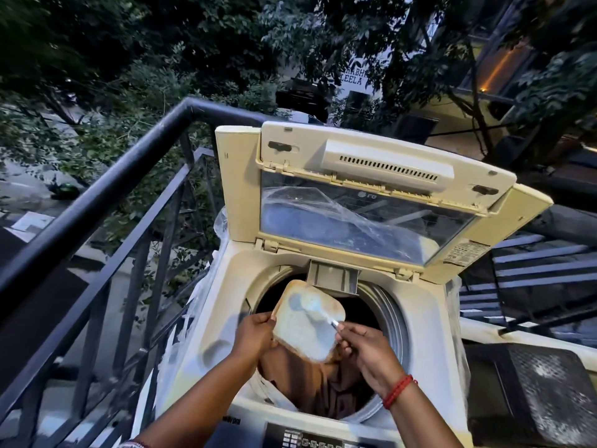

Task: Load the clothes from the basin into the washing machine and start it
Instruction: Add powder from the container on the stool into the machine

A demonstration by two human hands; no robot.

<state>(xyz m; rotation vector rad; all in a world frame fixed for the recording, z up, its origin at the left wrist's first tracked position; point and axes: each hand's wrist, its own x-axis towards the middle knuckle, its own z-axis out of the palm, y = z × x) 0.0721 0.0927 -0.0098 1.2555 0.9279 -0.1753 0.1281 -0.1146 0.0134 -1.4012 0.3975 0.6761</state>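
Note:
A cream top-loading washing machine stands before me with its lid raised. Brown clothes lie inside the drum. Over the drum opening my left hand holds a squarish cream container of pale powder, tilted toward me. My right hand grips the handle of a small spoon whose bowl rests in the powder. The control panel shows at the bottom edge. No basin is in view.
A dark metal railing runs along the left, with trees and a street beyond and below. Clear plastic sheeting wraps the machine's sides. A dark speckled box-like surface sits to the right, with metal stairs behind it.

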